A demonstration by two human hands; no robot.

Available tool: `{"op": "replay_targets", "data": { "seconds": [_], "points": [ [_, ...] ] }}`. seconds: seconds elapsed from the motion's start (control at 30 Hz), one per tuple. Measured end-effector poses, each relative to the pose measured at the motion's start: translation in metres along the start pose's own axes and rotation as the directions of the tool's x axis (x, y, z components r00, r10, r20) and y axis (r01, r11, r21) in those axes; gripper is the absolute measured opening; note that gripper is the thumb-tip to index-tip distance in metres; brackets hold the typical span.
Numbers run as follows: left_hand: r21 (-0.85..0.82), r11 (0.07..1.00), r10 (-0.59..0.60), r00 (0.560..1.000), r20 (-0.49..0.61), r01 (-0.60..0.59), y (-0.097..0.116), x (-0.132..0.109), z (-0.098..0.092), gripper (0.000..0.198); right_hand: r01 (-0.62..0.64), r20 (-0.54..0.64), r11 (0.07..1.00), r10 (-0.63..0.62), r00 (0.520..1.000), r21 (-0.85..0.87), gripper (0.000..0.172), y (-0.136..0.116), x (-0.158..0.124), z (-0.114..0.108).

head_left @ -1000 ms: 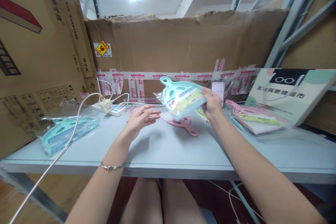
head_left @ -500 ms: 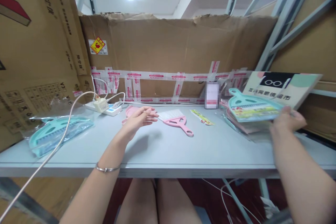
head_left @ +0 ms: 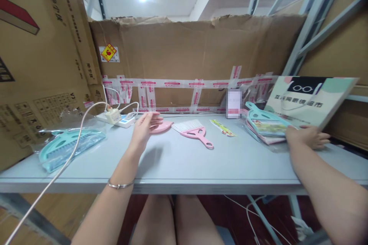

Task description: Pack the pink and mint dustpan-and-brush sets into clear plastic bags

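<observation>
One loosely spread left hand point(head_left: 146, 127) is hovering before a pink dustpan point(head_left: 161, 127); the right hand point(head_left: 305, 136) is touching a teal dustpan point(head_left: 263, 115), pinch unclear.

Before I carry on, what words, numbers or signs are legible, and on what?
"互连网眼镜超市" (second character unsure): white box
"V3": left carton
Goblet symbol: sticker on back carton
Too small or blurred: yellow card, packet label, tape print, phone screen, other carton print.
</observation>
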State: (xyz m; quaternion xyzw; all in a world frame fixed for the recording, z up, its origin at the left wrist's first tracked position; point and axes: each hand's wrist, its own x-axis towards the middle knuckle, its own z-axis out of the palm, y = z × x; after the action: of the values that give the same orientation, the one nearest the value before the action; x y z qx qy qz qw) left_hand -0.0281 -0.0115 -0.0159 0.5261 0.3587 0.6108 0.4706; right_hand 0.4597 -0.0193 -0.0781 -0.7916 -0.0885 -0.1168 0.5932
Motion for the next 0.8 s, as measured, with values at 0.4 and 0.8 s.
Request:
{"op": "replay_targets", "data": {
  "seconds": [0.4, 0.8],
  "points": [
    [0.91, 0.393, -0.124, 0.988, -0.094, 0.135, 0.014, 0.066, -0.03, 0.044, 0.195, -0.138, 0.978, -0.183, 0.973, 0.071, 0.046, -0.025, -0.024, 0.001],
    [0.991, -0.113, -0.098, 0.993, 0.065, -0.076, 0.027, 0.051, -0.053, 0.042, 0.332, -0.183, 0.942, -0.319, 0.93, 0.048, 0.052, -0.043, -0.025, 0.003]
  ]
}}
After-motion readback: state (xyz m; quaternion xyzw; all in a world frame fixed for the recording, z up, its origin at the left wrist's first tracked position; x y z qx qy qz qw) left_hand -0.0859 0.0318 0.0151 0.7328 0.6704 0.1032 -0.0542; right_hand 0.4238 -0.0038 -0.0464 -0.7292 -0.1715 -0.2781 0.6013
